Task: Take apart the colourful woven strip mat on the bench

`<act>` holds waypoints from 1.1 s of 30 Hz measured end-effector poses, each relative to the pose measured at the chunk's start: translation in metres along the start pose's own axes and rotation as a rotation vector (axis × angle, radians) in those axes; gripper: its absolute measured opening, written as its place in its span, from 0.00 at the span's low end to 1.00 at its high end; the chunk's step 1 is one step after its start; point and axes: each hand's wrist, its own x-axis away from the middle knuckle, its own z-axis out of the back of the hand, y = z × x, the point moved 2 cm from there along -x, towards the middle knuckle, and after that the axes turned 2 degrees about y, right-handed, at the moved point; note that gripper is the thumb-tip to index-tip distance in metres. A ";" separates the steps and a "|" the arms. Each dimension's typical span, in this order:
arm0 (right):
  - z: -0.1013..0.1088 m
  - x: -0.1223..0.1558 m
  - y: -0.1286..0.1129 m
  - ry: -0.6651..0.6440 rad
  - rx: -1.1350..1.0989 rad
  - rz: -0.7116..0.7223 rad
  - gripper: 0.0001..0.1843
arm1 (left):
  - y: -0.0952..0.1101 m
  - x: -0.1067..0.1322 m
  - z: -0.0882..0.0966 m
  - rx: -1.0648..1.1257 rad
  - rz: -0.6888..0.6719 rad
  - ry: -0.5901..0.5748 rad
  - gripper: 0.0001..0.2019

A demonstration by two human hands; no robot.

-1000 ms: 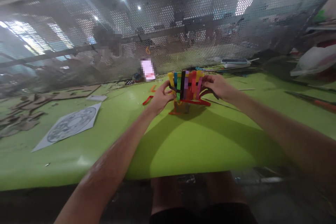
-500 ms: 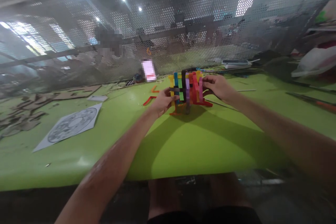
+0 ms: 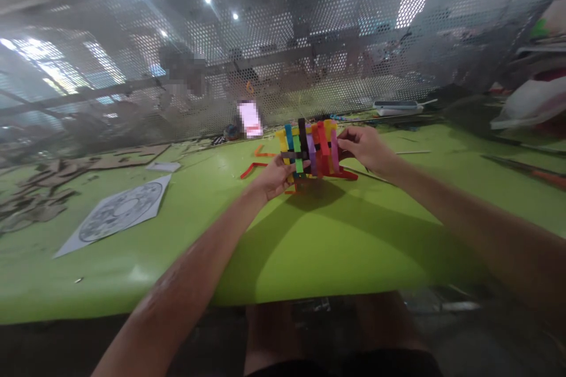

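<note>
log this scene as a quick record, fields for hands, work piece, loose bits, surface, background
work piece: lattice of coloured strips crossed by black bands
left hand: grips its left side, thumb across the front
right hand: fingers at its right edge, by the pink strip
loose bits: bent red strip left of the piece; paper with a circular drawing; cardboard scraps far left
surface: green table
background: perforated panel

L hand point(image 3: 276, 177) is pinching, fingers pointing twd R fingers; R hand point(image 3: 366, 146) is pinching too, bent fingers facing L's. L forearm point(image 3: 207, 247) & R forearm point(image 3: 460, 206) are slanting back/outward behind fingers; legs point(image 3: 272, 336) are showing below.
</note>
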 end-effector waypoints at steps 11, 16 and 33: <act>0.014 0.004 -0.011 -0.052 0.270 0.065 0.11 | -0.006 -0.020 0.019 -0.027 -0.064 0.183 0.13; 0.023 0.002 -0.022 0.008 0.104 0.016 0.08 | 0.002 -0.023 0.023 -0.027 -0.108 0.152 0.09; 0.107 -0.023 -0.008 0.327 -0.161 -0.013 0.11 | 0.025 -0.021 0.030 0.034 -0.214 0.102 0.05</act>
